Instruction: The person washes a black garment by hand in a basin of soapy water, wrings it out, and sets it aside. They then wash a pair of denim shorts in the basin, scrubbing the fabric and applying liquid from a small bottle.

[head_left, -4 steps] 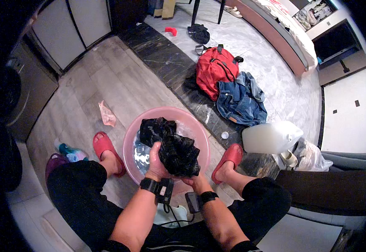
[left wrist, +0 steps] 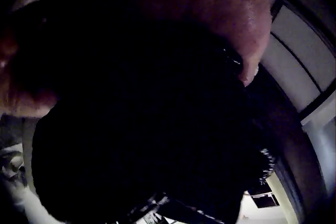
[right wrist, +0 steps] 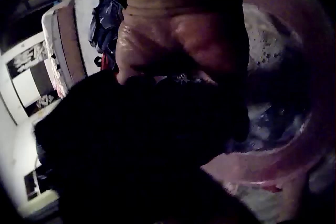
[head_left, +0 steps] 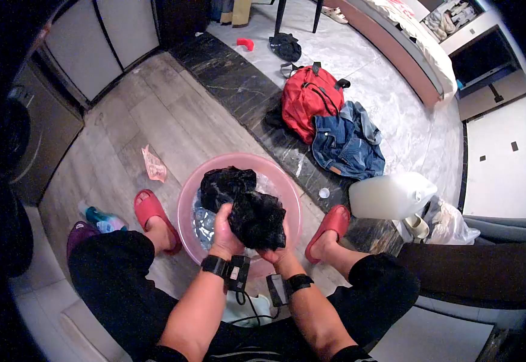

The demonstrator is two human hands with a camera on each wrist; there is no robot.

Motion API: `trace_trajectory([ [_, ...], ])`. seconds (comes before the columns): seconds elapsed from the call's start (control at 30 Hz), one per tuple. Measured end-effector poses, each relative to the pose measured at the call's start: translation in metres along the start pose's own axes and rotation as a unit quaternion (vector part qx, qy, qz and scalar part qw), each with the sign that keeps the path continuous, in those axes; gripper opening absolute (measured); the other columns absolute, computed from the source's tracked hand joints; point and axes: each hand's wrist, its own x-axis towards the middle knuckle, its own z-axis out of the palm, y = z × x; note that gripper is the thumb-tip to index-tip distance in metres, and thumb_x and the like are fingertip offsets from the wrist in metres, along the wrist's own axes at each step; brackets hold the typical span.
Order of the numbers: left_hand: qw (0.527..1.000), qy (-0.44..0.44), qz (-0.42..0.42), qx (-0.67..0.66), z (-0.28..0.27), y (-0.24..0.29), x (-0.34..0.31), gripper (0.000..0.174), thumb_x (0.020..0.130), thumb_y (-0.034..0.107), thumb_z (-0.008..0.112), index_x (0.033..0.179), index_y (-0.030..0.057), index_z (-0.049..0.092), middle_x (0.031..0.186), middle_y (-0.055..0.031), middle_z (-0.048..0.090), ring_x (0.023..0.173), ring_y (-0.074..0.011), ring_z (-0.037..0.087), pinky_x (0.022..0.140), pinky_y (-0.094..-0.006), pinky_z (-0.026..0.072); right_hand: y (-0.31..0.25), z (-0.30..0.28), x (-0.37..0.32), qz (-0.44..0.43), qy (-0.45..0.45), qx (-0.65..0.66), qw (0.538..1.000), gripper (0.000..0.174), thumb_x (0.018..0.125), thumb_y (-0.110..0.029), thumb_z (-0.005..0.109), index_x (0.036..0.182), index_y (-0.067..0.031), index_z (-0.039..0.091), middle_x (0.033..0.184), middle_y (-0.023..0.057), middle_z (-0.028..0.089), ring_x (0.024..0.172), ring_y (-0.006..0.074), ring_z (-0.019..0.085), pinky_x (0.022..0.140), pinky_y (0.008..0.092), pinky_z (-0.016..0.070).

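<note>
A wet black garment (head_left: 252,218) is bunched up over a pink basin (head_left: 186,194) that holds soapy water, on the floor between my feet. My left hand (head_left: 224,229) grips the bundle from its left side. My right hand (head_left: 277,251) grips it from below and the right. Part of the garment (head_left: 227,180) trails back into the basin. In the left wrist view the black cloth (left wrist: 147,129) fills most of the frame under my left hand (left wrist: 241,19). The right wrist view shows my right hand (right wrist: 178,35) wet, curled on the cloth (right wrist: 131,145) above the basin (right wrist: 299,145).
Red slippers (head_left: 150,212) (head_left: 332,225) flank the basin. A white jug (head_left: 389,196) and a small cap (head_left: 323,193) lie to the right. A red backpack (head_left: 307,99) and a denim jacket (head_left: 347,145) lie beyond. A plastic wrapper (head_left: 154,164) and a bottle (head_left: 100,218) lie on the left.
Both hands have squeezed the black bundle a little tighter and lifted it slightly. My right hand has moved up along it.
</note>
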Motion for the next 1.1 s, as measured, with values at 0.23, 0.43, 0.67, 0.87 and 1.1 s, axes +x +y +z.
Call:
trace_trajectory([
  [0.23, 0.984, 0.155, 0.05, 0.074, -0.049, -0.033, 0.029, 0.03, 0.087, 0.026, 0.056, 0.108, 0.0041, 0.062, 0.103, -0.0095, 0.066, 0.09, -0.0259, 0.064, 0.082, -0.0409, 0.0524, -0.025, 0.031, -0.01, -0.218, 0.052, -0.233, 0.946, 0.043, 0.089, -0.038, 0.059, 0.121, -0.0088, 0.056, 0.11, 0.0091, 0.063, 0.1, 0.0266, 0.062, 0.09, 0.0389, 0.0493],
  [0.43, 0.985, 0.127, 0.115, 0.012, -0.084, -0.048, 0.054, 0.028, 0.09, 0.022, 0.053, 0.109, 0.0034, 0.062, 0.1, -0.0047, 0.065, 0.087, -0.021, 0.063, 0.077, -0.0344, 0.0522, 0.011, 0.038, -0.017, -0.344, 0.059, -0.739, 0.576, 0.055, 0.078, -0.026, 0.071, 0.129, -0.0123, 0.054, 0.143, 0.0209, 0.033, 0.126, 0.0373, 0.042, 0.102, 0.0411, 0.0364],
  [0.67, 0.997, 0.052, -0.032, -0.04, 0.0, -0.003, 0.0, 0.062, 0.085, 0.065, 0.047, 0.108, 0.0093, 0.061, 0.096, -0.0071, 0.065, 0.082, -0.0226, 0.064, 0.077, -0.0361, 0.0523, 0.024, 0.034, -0.017, -0.41, 0.024, -0.768, 0.492, 0.032, 0.08, -0.021, 0.069, 0.108, -0.0081, 0.06, 0.13, 0.0237, 0.042, 0.112, 0.0414, 0.05, 0.091, 0.0421, 0.045],
  [0.87, 0.995, 0.085, -0.049, 0.018, -0.02, -0.011, 0.016, 0.032, 0.086, 0.038, 0.064, 0.098, 0.0086, 0.064, 0.089, -0.0044, 0.064, 0.076, -0.018, 0.061, 0.069, -0.0321, 0.0512, 0.028, 0.027, -0.003, -0.444, 0.039, -0.765, 0.465, 0.026, 0.081, -0.022, 0.066, 0.098, -0.0033, 0.062, 0.11, 0.0223, 0.056, 0.102, 0.0422, 0.053, 0.083, 0.0465, 0.0468],
  [1.1, 0.951, 0.248, 0.029, 0.183, -0.02, -0.025, 0.02, 0.03, 0.089, 0.034, 0.058, 0.103, 0.0087, 0.064, 0.098, -0.0038, 0.064, 0.085, -0.0186, 0.06, 0.078, -0.0336, 0.0483, 0.02, 0.014, 0.021, -0.228, 0.204, -0.661, 0.686, 0.042, 0.09, -0.036, 0.055, 0.107, 0.0027, 0.059, 0.095, 0.026, 0.064, 0.087, 0.0392, 0.062, 0.078, 0.0408, 0.0478],
])
